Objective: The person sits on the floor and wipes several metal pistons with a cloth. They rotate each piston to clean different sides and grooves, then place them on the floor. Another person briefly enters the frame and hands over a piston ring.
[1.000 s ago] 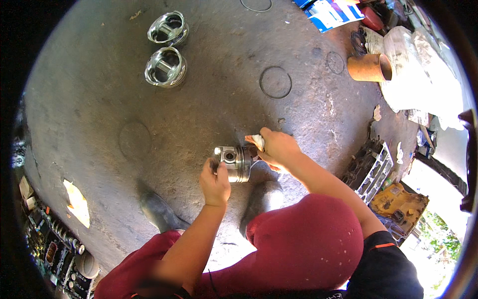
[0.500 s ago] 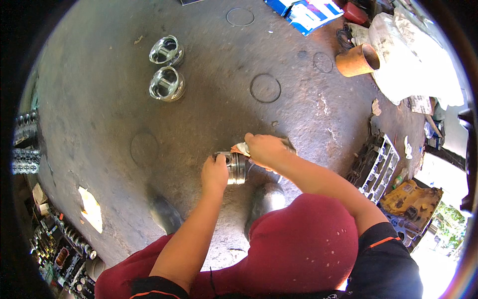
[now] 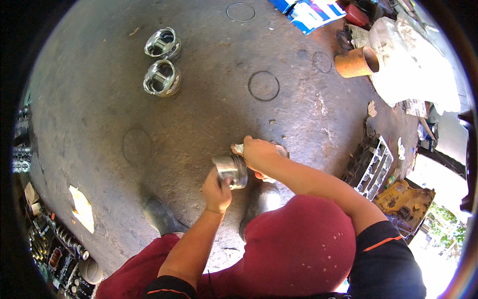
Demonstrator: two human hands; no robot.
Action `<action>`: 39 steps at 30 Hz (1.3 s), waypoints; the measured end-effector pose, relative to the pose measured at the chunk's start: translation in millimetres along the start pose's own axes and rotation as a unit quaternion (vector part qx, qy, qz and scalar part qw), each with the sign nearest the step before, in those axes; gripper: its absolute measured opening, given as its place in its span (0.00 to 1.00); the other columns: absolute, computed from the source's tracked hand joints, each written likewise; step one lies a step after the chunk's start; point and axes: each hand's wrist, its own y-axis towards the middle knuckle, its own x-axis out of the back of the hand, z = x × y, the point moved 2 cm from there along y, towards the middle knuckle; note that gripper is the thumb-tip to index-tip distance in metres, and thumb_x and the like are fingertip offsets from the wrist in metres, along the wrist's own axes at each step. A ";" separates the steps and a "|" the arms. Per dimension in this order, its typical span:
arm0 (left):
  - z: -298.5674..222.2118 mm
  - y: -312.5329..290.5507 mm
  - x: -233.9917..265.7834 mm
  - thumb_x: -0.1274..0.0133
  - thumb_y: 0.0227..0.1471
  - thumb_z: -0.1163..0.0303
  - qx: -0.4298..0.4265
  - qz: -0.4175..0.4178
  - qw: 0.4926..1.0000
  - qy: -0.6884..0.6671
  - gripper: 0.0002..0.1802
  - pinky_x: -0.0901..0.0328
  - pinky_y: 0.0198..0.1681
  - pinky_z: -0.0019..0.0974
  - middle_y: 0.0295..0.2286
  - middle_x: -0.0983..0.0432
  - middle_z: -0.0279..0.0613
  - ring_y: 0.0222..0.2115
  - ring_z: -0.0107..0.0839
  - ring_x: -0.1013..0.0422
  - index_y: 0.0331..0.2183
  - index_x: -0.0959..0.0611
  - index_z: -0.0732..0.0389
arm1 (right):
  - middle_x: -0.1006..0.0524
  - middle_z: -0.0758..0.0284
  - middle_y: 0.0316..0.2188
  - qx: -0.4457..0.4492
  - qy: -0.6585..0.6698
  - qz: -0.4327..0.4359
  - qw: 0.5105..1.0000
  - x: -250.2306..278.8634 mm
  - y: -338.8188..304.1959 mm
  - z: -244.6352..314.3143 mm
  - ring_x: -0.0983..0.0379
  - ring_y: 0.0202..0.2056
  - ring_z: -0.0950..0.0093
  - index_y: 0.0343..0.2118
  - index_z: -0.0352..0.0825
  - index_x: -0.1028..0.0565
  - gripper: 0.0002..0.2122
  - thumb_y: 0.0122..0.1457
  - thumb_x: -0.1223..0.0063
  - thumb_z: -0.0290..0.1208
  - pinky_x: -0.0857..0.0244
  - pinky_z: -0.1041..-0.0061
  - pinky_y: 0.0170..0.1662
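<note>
A shiny metal piston (image 3: 233,165) is gripped around its side by my left hand (image 3: 216,193), held above the floor between my boots. Bunched in the closed fingers of my right hand (image 3: 261,153) is a whitish rag (image 3: 239,148) with some orange on it. This hand is right up against the piston's grooved end; whether the rag presses on the metal I cannot tell. Farther off to the left, two more pistons stand on the floor, a far one (image 3: 162,44) and a nearer one (image 3: 161,78).
Thin rings lie on the floor, among them a dark one (image 3: 264,85) and one farther away (image 3: 241,12). A rusty cylinder sleeve (image 3: 354,63) lies near white sacks (image 3: 416,65) on the right. Engine parts (image 3: 59,249) crowd the left edge.
The piston has turned in my left hand, whose thumb now lies across its side. My right hand stays close by with the rag. The whole view has shifted slightly.
</note>
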 end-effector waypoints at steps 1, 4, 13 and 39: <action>-4.3 -1.0 3.7 0.40 0.57 0.64 -0.183 0.060 0.973 0.131 0.14 0.30 0.43 0.47 0.38 0.19 0.51 0.38 0.55 0.23 0.43 0.17 0.60 | 0.18 0.47 0.38 -0.008 0.011 0.002 1.000 0.0 0.4 -0.4 0.18 0.42 0.50 0.45 0.27 0.28 0.14 0.63 0.44 0.31 0.25 0.53 0.45; -6.2 -4.8 10.5 0.38 0.55 0.61 -0.224 0.089 0.960 0.142 0.16 0.30 0.43 0.48 0.39 0.19 0.51 0.38 0.54 0.23 0.43 0.17 0.59 | 0.18 0.46 0.37 0.013 -0.044 0.023 0.999 -0.1 2.2 -5.0 0.18 0.42 0.48 0.45 0.28 0.28 0.14 0.61 0.43 0.31 0.26 0.52 0.45; 2.6 21.1 5.7 0.42 0.63 0.55 0.218 -0.090 0.965 -0.113 0.24 0.31 0.45 0.42 0.40 0.18 0.50 0.38 0.39 0.23 0.45 0.19 0.69 | 0.19 0.46 0.38 -0.016 0.261 -0.054 0.964 -21.5 8.8 -40.7 0.19 0.43 0.54 0.48 0.29 0.26 0.22 0.55 0.36 0.38 0.27 0.59 0.46; -76.7 62.4 22.3 0.37 0.55 0.75 -0.106 0.119 0.986 -0.043 0.18 0.35 0.56 0.38 0.42 0.19 0.40 0.48 0.32 0.27 0.49 0.17 0.66 | 0.18 0.60 0.48 0.162 0.754 0.154 0.617 3.1 -10.7 -41.3 0.20 0.46 0.66 0.57 0.31 0.27 0.27 0.58 0.33 0.39 0.26 0.62 0.53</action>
